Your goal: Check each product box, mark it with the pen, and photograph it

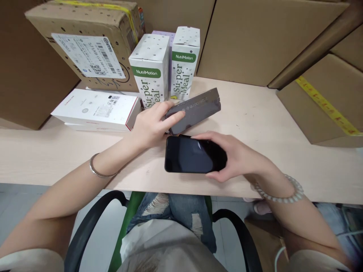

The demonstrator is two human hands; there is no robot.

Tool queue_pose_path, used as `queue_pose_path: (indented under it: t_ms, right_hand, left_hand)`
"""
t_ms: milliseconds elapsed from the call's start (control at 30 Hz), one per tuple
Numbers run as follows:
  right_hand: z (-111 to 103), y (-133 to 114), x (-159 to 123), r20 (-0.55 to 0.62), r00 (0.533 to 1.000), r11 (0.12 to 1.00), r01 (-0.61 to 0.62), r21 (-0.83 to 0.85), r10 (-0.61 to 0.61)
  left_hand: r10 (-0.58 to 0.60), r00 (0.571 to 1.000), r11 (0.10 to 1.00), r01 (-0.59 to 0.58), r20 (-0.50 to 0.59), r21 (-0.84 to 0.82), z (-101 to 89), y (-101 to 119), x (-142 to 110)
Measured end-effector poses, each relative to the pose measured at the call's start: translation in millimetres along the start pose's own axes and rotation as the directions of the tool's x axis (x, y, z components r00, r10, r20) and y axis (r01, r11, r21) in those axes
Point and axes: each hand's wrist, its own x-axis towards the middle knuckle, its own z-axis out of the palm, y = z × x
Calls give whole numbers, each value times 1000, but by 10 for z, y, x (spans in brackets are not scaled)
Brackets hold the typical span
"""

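My right hand (pixel 241 156) grips a black phone (pixel 193 155) with a dark screen, held flat just above the near edge of the light wooden table (pixel 269 124). Behind the phone lies a long dark grey box (pixel 198 107), and my left hand (pixel 151 124) is closed on its left end, fingers wrapped over the top. I wear a silver bangle on the left wrist and a bead bracelet on the right.
Two white "NutriMotion Su-per Meal" cartons (pixel 150 70) (pixel 184 60) stand behind the grey box. A flat white box (pixel 96 109) lies at the left. Brown cardboard boxes (pixel 85 41) (pixel 326 102) ring the table. Black chair arms (pixel 93 223) sit below the table edge.
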Motion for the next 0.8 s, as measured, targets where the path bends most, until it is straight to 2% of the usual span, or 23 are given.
queue_pose_path:
  t_ms: [67,133,233,367,600,667,733,767,800]
  right_hand:
    - [71,-30,40,117,992,998,-53,-27,56]
    - [147,-10,72,174,983,998,-50,-42,57]
    - [252,80,94,174,985,996,21,-91,-5]
    - [362,190,101,174,984,977,83,-198,-48]
    - [406,216,149,154,986,957,105,-269,-65]
    - [361,195,150,84,991,971,118,-207,-103]
    - [281,170,126,-92,979,980,172,-98,-181]
    - [226,162,104,-227,948,975,219,-49,-224]
    - [160,160,77,-376,893,965,261,-19,-249]
  left_hand:
    - [-41,999,999,41,13,-18,11,1,-2]
    - [-91,995,994,93,43,-51,13,9,-4]
    - [-157,984,987,160,81,-31,-2,31,-4]
    - [-198,975,980,195,102,41,-50,93,40]
    - [-217,966,976,217,140,18,-84,139,87]
    - [-192,972,981,195,138,-10,-77,121,62]
    - [-137,985,989,141,107,-32,-83,113,56]
    - [-102,992,994,105,80,-35,-91,116,66]
    - [-64,997,997,66,43,-39,-104,125,83]
